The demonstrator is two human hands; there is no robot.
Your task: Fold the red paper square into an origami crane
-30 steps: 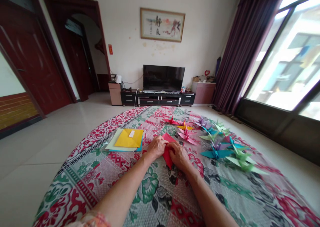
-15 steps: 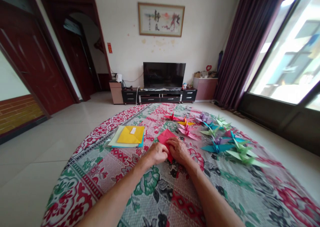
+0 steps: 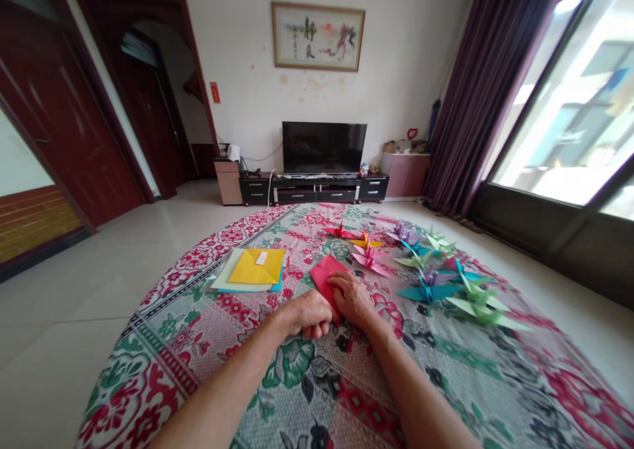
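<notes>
A folded red paper (image 3: 325, 274) lies on the flowered cloth (image 3: 208, 343) in front of me. My right hand (image 3: 352, 298) rests on its near right part, fingers curled and pressing it down. My left hand (image 3: 307, 315) is curled at the paper's near end, fingers closed against its tip. To the left lies a stack of coloured paper sheets (image 3: 250, 269) with a yellow sheet on top. Several folded paper cranes (image 3: 430, 290) in red, pink, purple, blue and green stand to the right and behind.
The cloth is spread on a pale tiled floor (image 3: 74, 304). A television (image 3: 323, 147) on a low dark cabinet stands at the far wall. Dark curtains (image 3: 475, 99) and a big window are on the right, dark red doors on the left.
My left hand has slid back along the red paper from its far part to its near tip. The right hand stayed pressing on the paper. My view tilted slightly.
</notes>
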